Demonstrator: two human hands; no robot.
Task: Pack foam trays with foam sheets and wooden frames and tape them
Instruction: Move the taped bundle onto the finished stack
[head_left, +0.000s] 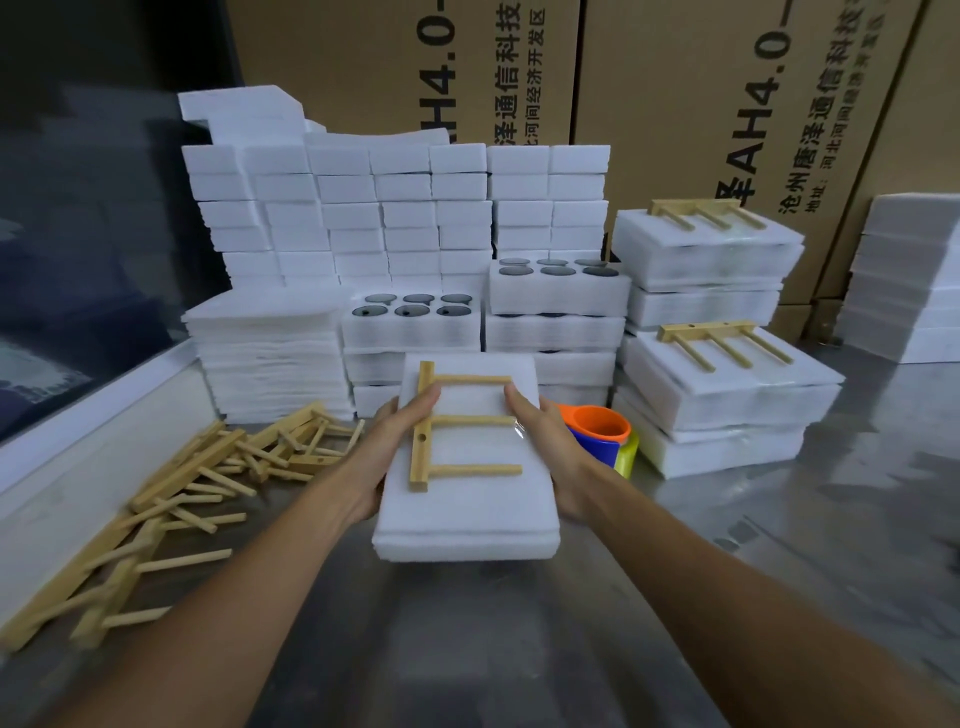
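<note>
A white foam tray pack (467, 514) is held above the metal table between both hands. On its top lies a wooden frame (441, 426), a bar with three pegs pointing right. My left hand (387, 447) grips the pack's left edge, thumb on top beside the frame's bar. My right hand (545, 441) grips the right edge, thumb on top near the peg ends. A shiny strip of clear tape shows by my right thumb.
Loose wooden frames (197, 483) lie piled at the left. A stack of foam sheets (270, 358) and open foam trays with dark discs (415, 317) stand behind. Packed trays with frames (727, 379) are stacked at the right. An orange-blue-yellow tape dispenser (602, 431) sits by my right hand. Cardboard boxes (675, 104) line the back.
</note>
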